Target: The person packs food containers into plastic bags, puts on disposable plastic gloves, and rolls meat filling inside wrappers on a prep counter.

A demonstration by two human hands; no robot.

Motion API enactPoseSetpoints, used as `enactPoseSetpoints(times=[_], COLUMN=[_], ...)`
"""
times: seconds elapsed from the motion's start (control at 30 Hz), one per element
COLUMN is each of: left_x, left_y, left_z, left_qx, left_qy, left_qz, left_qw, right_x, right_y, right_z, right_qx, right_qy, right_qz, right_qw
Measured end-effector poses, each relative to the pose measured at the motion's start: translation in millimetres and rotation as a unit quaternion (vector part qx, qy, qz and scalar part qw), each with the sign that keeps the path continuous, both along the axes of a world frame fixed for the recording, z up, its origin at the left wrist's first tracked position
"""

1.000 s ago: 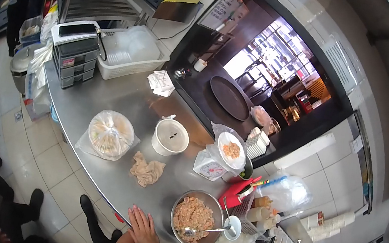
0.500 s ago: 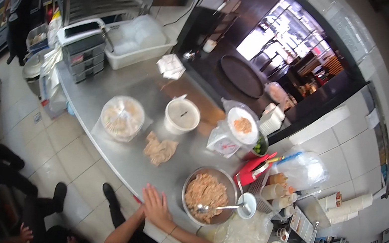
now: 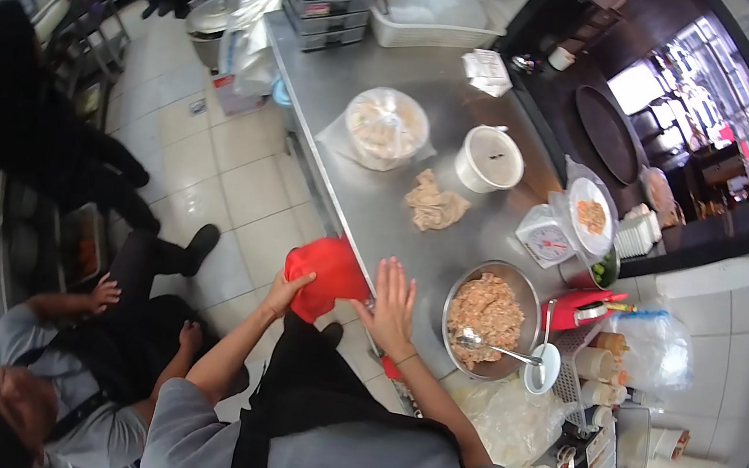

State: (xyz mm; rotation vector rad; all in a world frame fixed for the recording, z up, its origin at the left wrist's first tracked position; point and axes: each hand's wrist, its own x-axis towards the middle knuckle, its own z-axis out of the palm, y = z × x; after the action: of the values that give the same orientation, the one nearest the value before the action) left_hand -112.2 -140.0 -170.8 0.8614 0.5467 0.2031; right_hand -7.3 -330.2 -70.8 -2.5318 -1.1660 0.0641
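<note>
A bright red cloth [image 3: 327, 277] hangs at the front edge of the steel counter, pinched by my left hand [image 3: 290, 291]. Beside it, my right hand [image 3: 389, 310] has its fingers stretched out over the counter edge, its thumb near the cloth. To the right of that hand is a steel bowl [image 3: 534, 301] of pinkish minced mixture [image 3: 485, 311] with a metal spoon [image 3: 497, 350] in it. A crumpled brown cloth [image 3: 435, 202] lies behind my hands, near a lidded white tub [image 3: 490, 160] and a bagged round container [image 3: 385, 127].
A kitchen scale [image 3: 548, 242] carries a plate [image 3: 589, 209] with some mixture. Bottles [image 3: 595, 363] stand in a basket at right. One co-worker [image 3: 73, 373] is close on the left, another [image 3: 69, 140] behind. Plastic drawers [image 3: 325, 14] stand at the counter's far end.
The view has swung left. My hands, together at the counter edge before, are now apart. The red cloth has come into view in my left hand, and a co-worker shows more fully at left.
</note>
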Motion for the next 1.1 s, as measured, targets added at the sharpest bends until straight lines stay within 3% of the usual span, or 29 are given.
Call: enactPoseSetpoints(times=[0.07, 0.13, 0.23, 0.27, 0.37, 0.4, 0.43, 0.5, 0.6, 0.63, 0.67, 0.7, 0.73, 0.8, 0.87, 0.93, 0.97, 1.1], left_x=[-22.8, -39.7, -59.6, -64.6, -74.9, -76.3, -77.0, -75.2, -59.3, -50.8, -41.2, -33.3, -29.0, -28.0, -26.9, -22.5, -23.3, -38.8], left_y=[23.0, 39.1, 53.3, 57.1, 75.0, 80.8, 86.4, 94.4, 107.6, 111.9, 112.3, 108.0, 86.7, 70.3, 44.3, 17.2, 8.6, 34.9], left_z=[20.1, 53.3, 117.9, 142.4, 168.9, 180.3, 189.3, 199.2, 214.8, 206.6, 195.5, 190.8, 216.7, 214.0, 193.9, 162.6, 153.1, 154.3], left_qx=[0.064, 0.022, -0.008, 0.0, 0.024, 0.018, 0.013, 0.097, 0.271, 0.474, 0.646, 0.779, 0.814, 0.73, 0.598, 0.415, 0.314, 0.099], left_qy=[-0.017, -0.001, 0.005, -0.002, -0.02, -0.025, -0.031, -0.013, 0.013, 0.044, 0.073, 0.097, 0.174, 0.098, 0.029, 0.014, 0.029, 0.005], left_qz=[0.007, -0.039, -0.091, -0.1, -0.096, -0.09, -0.083, -0.08, -0.139, -0.022, 0.096, 0.209, 0.283, 0.223, 0.122, 0.019, -0.018, 0.018], left_qw=[0.998, 0.999, 0.996, 0.995, 0.995, 0.995, 0.996, 0.992, 0.952, 0.879, 0.754, 0.583, 0.476, 0.638, 0.792, 0.91, 0.949, 0.995], right_x=[-2.7, -3.8, 10.5, 13.5, 34.9, 37.8, 33.2, 20.3, 15.2, 19.1, 25.6, 28.4, 26.9, 25.5, 23.2, 13.8, 8.1, 20.9], right_y=[-0.5, 11.7, 37.3, 46.9, 66.5, 67.9, 68.4, 67.3, 73.4, 78.0, 85.2, 89.9, 93.3, 109.5, 120.3, 128.8, 133.0, 136.6], right_z=[-2.1, 7.3, 12.9, 25.3, 25.8, 28.6, 29.5, 35.8, 54.0, 52.1, 46.5, 44.0, 45.6, 51.4, 39.8, 32.6, 31.4, 53.7], right_qx=[0.045, 0.094, 0.258, 0.258, 0.062, 0.07, 0.13, 0.238, 0.294, 0.287, 0.279, 0.271, 0.311, 0.392, 0.417, 0.431, 0.435, 0.44], right_qy=[0.042, 0.047, 0.206, 0.286, 0.467, 0.539, 0.633, 0.786, 0.778, 0.78, 0.784, 0.787, 0.781, 0.76, 0.701, 0.638, 0.605, 0.442], right_qz=[-0.018, -0.049, 0.029, 0.034, -0.014, 0.011, 0.01, 0.009, 0.13, 0.126, 0.12, 0.113, 0.085, 0.035, 0.006, 0.009, 0.025, 0.108], right_qw=[0.998, 0.993, 0.944, 0.922, 0.882, 0.84, 0.763, 0.57, 0.54, 0.541, 0.542, 0.542, 0.535, 0.517, 0.579, 0.638, 0.666, 0.774])
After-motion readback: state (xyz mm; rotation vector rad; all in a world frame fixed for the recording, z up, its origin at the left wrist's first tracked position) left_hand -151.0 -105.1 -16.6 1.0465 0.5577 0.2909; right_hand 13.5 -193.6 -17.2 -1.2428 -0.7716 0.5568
